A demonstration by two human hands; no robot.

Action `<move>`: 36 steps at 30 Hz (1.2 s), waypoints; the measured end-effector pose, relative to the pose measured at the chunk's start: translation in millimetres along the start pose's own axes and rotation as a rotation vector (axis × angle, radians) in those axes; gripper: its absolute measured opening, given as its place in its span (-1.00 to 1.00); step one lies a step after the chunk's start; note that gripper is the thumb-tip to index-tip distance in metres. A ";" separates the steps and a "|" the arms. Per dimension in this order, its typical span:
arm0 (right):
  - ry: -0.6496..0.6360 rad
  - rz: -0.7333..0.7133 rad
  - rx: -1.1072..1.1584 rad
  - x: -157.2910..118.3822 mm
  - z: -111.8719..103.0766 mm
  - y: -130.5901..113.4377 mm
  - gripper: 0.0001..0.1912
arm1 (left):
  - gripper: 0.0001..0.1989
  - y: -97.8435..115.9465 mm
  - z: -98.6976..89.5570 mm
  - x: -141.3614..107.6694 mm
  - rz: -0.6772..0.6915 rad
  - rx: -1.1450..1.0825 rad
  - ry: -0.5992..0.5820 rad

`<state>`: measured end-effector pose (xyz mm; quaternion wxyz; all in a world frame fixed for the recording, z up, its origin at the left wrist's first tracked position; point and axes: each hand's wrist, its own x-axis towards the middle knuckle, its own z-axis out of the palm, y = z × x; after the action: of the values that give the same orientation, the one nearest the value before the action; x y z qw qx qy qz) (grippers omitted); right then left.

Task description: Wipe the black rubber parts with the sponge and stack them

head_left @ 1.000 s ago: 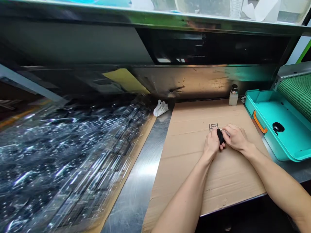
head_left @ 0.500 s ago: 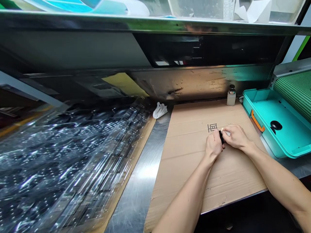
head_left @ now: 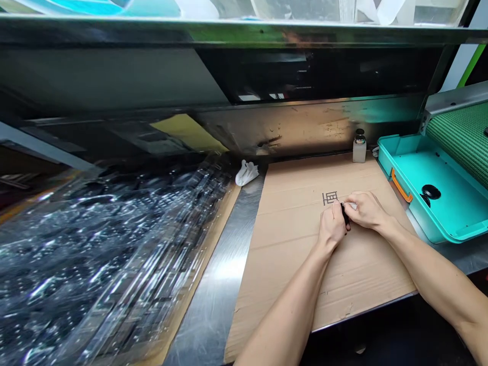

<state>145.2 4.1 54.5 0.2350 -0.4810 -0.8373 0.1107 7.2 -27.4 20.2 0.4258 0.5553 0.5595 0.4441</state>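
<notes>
Over the cardboard sheet [head_left: 290, 244], my left hand [head_left: 331, 224] is closed around a small black part [head_left: 345, 214], mostly hidden by the fingers. My right hand [head_left: 365, 209] meets it from the right, its fingers pinching a bit of white wipe [head_left: 351, 205] against the black part. Both hands are close together, just below the printed black character on the cardboard. A small bottle with a dark and silver top [head_left: 359, 147] stands upright at the sheet's far edge.
To the right is a teal bin [head_left: 452, 223] with an orange latch, holding round black pieces [head_left: 431, 191]. Behind it runs a green mesh belt [head_left: 461, 132]. Stacked clear trays with dark contents [head_left: 107, 254] fill the left. A crumpled white cloth [head_left: 247, 173] lies between, beneath the overhead metal ledge [head_left: 244, 36].
The whole view has shifted slightly. My hands stay together on the black part, with only small finger movement and the white wipe still in the right one.
</notes>
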 end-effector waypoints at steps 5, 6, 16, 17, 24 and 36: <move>-0.018 0.022 0.025 0.6 0.2 -0.4 -0.79 | -0.36 -1.8 1.0 0.6 -0.018 -0.014 0.014; -0.007 0.019 0.036 0.7 -0.2 -0.7 -0.78 | -0.35 -2.0 1.0 0.7 -0.010 -0.010 0.017; -0.011 0.022 0.055 2.2 -2.8 -1.1 -0.76 | -0.38 -4.3 -0.1 1.7 0.015 -0.005 0.008; -0.007 0.018 0.050 2.4 -2.1 -0.6 -0.77 | -0.39 -4.1 -0.1 1.6 0.015 -0.015 0.008; -0.005 0.034 0.056 1.9 -2.1 -1.3 -0.77 | -0.38 -2.1 0.6 0.5 -0.019 -0.051 0.008; -0.036 0.056 0.104 4.6 -3.7 2.1 -0.77 | -0.38 2.1 -1.5 1.3 -0.057 -0.114 -0.019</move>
<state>146.7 9.0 58.2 0.2414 -0.4891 -0.8209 0.1693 6.1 -26.1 22.6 0.4744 0.5184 0.5449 0.4575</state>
